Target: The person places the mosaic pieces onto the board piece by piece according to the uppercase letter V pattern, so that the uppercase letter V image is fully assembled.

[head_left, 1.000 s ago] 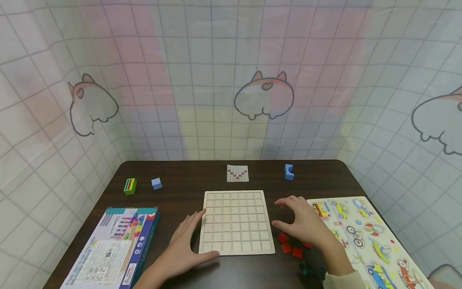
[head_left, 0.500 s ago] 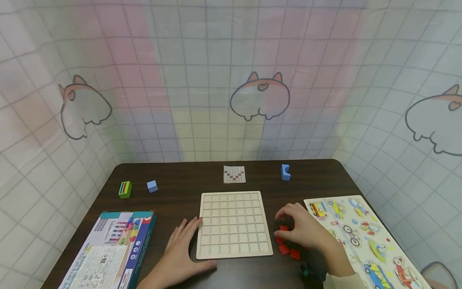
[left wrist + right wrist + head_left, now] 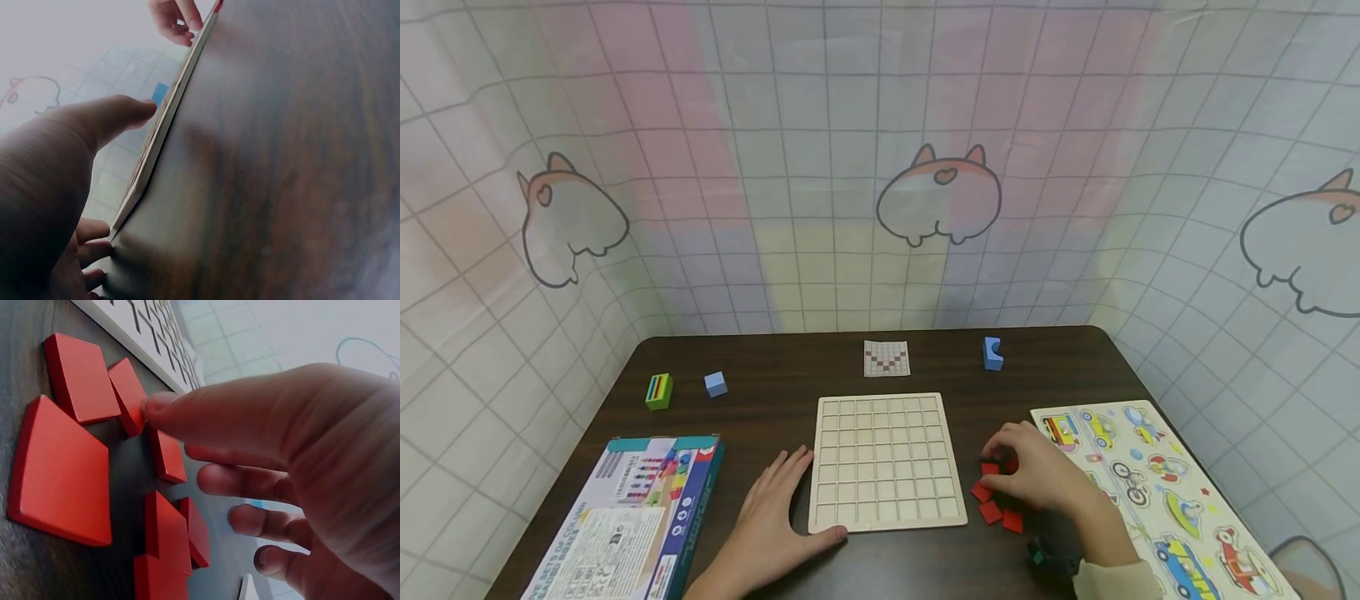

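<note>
A pale wooden grid board point(image 3: 887, 462) lies in the middle of the dark table point(image 3: 775, 375). My left hand point(image 3: 775, 510) lies flat on the table at the board's front left corner, fingers straight, thumb against the board's edge point(image 3: 169, 119). Several red square tiles point(image 3: 996, 504) lie loose just right of the board. My right hand point(image 3: 1033, 475) is bent over them. In the right wrist view its thumb point(image 3: 187, 409) touches one red tile point(image 3: 128, 394), while the other fingers hover, loosely bent, above the pile with nothing in them.
A small pattern card point(image 3: 887, 358) and a notched blue block point(image 3: 992, 353) lie at the back. A blue cube point(image 3: 716, 384) and a green striped block point(image 3: 658, 391) sit back left. A printed box point(image 3: 632, 517) is front left, a vehicle puzzle board point(image 3: 1157, 492) right, dark pieces point(image 3: 1048, 557) near my right wrist.
My right hand has dropped from above the board's right edge onto the red tiles, and its fingers have bent over them. The left hand has stayed beside the board.
</note>
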